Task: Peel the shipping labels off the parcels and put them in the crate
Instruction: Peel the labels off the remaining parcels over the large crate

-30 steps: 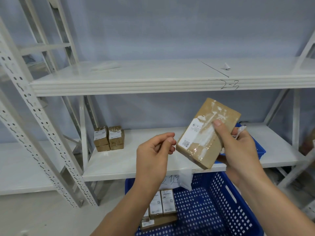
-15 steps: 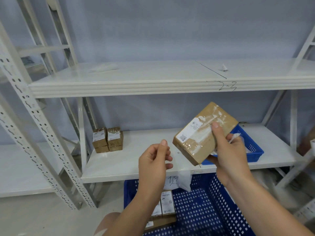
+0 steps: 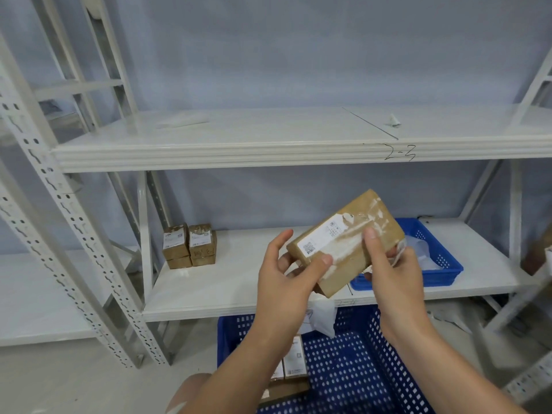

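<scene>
Parcel (image 3: 348, 245) gripped at both ends, well above open crate (image 3: 352, 363)

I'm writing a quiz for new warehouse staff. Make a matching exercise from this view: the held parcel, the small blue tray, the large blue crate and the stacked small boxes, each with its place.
Things
1. brown parcel
2. small blue tray
3. large blue crate
4. stacked small boxes

Places
A. below the middle shelf
B. gripped by the left hand and right hand
C. left end of the middle shelf
D. right end of the middle shelf

Pairs: 1-B, 2-D, 3-A, 4-C
</scene>
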